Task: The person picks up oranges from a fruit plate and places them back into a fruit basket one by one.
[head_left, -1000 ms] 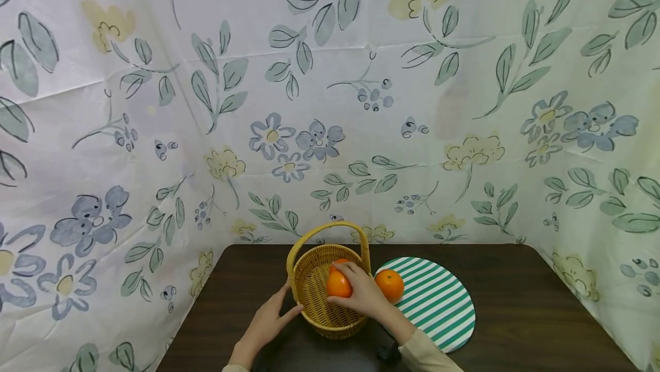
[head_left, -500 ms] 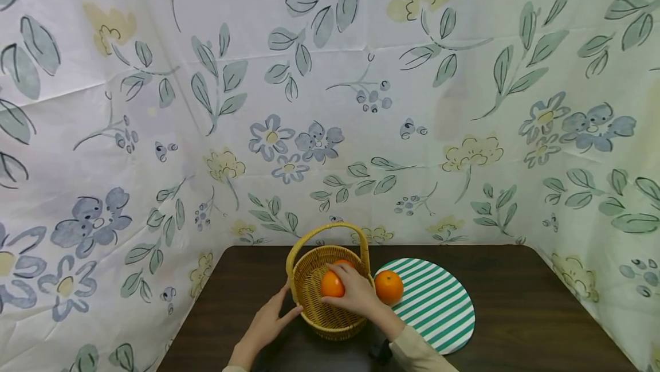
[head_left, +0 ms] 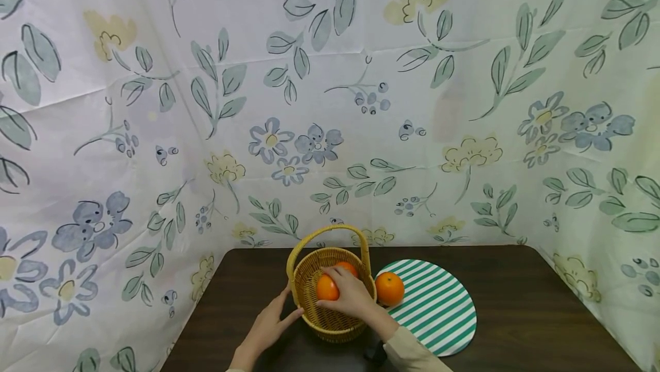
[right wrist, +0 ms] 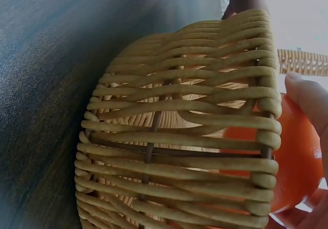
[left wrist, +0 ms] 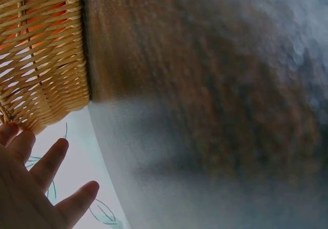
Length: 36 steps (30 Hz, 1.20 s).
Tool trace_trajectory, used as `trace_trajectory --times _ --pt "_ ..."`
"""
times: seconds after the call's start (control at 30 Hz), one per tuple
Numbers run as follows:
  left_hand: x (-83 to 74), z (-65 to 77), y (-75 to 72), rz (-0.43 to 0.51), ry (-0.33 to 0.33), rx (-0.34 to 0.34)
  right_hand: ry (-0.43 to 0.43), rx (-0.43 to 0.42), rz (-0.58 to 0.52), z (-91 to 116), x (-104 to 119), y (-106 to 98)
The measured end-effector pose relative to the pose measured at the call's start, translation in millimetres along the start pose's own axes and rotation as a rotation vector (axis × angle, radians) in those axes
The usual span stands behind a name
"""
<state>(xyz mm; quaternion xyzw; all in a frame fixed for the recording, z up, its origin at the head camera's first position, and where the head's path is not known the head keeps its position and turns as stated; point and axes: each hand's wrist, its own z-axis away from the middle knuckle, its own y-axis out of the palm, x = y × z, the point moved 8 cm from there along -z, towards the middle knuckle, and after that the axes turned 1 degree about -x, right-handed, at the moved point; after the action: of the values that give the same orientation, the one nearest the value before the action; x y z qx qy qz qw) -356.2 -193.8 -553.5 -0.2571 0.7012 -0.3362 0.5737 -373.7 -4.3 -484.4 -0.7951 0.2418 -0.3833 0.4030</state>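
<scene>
My right hand (head_left: 352, 294) is inside the yellow wicker basket (head_left: 330, 335), its fingers and thumb gripping an orange (head_left: 327, 288). In the right wrist view this orange (right wrist: 296, 154) shows at rim height, partly behind the weave. Another orange (head_left: 349, 267) lies in the back of the basket, half covered by the hand. My left hand (head_left: 266, 323) stays at the basket's left side with straight, spread fingers. Its fingertips (left wrist: 23, 139) are right at the wicker wall in the left wrist view. The basket stands upright, its handle (head_left: 330, 227) arching above.
To the basket's right a round mat (head_left: 438, 309) with green and white stripes lies on the dark wooden table (head_left: 526, 303). One more orange (head_left: 389, 289) sits on the mat's left part, close to the basket. A floral cloth (head_left: 330, 102) hangs behind and around the table.
My right hand has moved a little left with its orange, towards the middle of the basket. More of the orange behind it shows. The left hand and the basket have hardly moved.
</scene>
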Motion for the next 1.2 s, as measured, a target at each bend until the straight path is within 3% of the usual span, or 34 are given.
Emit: trace_trajectory --times 0.47,1.2 --pt "1.9 0.7 -0.4 -0.009 -0.009 -0.011 -0.106 0.036 0.04 -4 13 12" --pt "0.8 0.6 1.1 -0.008 0.009 -0.009 -0.109 0.06 0.109 -6 12 31"
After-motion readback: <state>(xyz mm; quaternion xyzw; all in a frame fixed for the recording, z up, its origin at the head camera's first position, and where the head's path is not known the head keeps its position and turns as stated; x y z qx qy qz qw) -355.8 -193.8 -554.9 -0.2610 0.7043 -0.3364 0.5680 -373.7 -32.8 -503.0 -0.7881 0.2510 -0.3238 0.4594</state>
